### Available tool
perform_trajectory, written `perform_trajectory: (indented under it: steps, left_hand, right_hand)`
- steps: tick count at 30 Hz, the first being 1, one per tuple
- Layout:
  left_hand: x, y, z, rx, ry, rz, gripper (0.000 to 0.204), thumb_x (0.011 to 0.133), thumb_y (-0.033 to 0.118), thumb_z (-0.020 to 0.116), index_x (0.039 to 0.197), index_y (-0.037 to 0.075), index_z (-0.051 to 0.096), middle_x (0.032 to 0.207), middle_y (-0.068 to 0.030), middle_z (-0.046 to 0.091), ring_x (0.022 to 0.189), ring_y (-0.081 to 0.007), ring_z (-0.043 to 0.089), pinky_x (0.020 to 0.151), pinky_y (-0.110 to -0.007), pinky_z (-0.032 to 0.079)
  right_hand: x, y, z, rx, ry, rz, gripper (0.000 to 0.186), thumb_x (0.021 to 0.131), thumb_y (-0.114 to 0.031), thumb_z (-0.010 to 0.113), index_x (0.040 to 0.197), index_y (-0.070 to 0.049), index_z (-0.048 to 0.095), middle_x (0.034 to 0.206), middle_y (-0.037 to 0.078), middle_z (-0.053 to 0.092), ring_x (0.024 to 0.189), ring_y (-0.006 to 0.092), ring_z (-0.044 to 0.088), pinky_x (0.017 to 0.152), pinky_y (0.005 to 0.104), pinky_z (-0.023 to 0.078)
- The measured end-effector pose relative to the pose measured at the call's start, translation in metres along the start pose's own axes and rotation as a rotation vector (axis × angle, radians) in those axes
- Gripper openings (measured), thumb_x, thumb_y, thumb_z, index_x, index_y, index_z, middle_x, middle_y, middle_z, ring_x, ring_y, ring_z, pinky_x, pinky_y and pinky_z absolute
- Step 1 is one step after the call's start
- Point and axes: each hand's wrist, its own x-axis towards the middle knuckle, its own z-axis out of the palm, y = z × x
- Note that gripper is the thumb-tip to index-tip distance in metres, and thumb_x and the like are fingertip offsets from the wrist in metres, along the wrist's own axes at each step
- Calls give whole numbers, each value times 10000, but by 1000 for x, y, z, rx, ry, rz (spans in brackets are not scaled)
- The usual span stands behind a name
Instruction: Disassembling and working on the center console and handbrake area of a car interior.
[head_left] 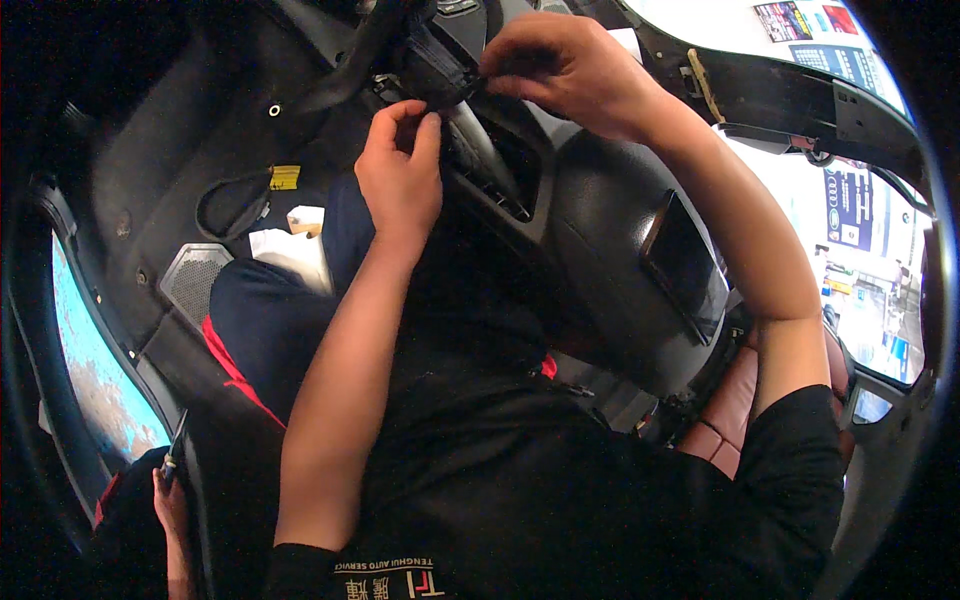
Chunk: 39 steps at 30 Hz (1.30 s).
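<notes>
My left hand [400, 170] is raised with fingers curled and thumb near index finger, just below a dark trim piece [435, 65] at the top middle; what it holds, if anything, is hidden. My right hand [565, 75] has its fingers closed at the right edge of that dark piece, their tips partly in shadow. Beneath both hands a grey metal bar [480, 150] runs through a recess in the black console [600, 240]. A dark phone-like slab [680, 270] lies on the console.
A co-worker's hand [170, 490] holds a thin tool at lower left. A speaker grille [195, 275], black cable loop [215, 205] and white papers [285, 260] lie left. A reddish-brown seat [715, 420] is at right, below the window frame [800, 95].
</notes>
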Motion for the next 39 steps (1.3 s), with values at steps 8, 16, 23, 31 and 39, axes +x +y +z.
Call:
perform_trajectory:
  steps: [8, 16, 23, 31, 39]
  left_hand:
    - [5, -10, -4, 235, 51, 332, 186, 799, 99, 708, 970, 48, 655, 908, -120, 677, 798, -262, 674, 705, -335, 531]
    - [3, -6, -5, 320, 58, 424, 148, 814, 116, 679, 940, 60, 626, 892, -107, 645, 796, -265, 659, 694, -351, 527]
    - [1, -10, 2, 275, 68, 205, 152, 818, 76, 671, 964, 48, 637, 891, -131, 674, 801, -277, 667, 700, -351, 516]
    - [8, -11, 6, 117, 76, 44, 206, 838, 53, 651, 1035, 4, 617, 910, -138, 695, 832, -225, 676, 774, -322, 512]
    - [10, -13, 6, -556, -132, -258, 509, 874, 39, 600, 1336, -32, 399, 1142, -164, 627, 1022, -193, 613, 913, -290, 471]
  right_hand:
    - [7, 0, 7, -158, -72, -214, 173, 836, -42, 695, 1002, -40, 646, 926, 89, 606, 853, 240, 630, 745, 332, 509]
    - [16, 0, 20, -287, -113, -364, 193, 833, -87, 688, 1019, -52, 649, 939, 113, 608, 870, 330, 629, 742, 395, 513]
    - [14, 2, 12, -383, -164, -292, 199, 828, -71, 676, 1023, -68, 641, 983, 104, 630, 859, 338, 639, 737, 417, 516]
    - [13, -1, 10, -505, -201, -299, 225, 819, -47, 662, 1037, -85, 623, 1005, 96, 617, 881, 337, 639, 740, 428, 513]
    - [13, 10, 17, -478, -13, -274, 196, 802, -96, 606, 997, -111, 617, 969, 115, 630, 872, 359, 652, 738, 462, 539]
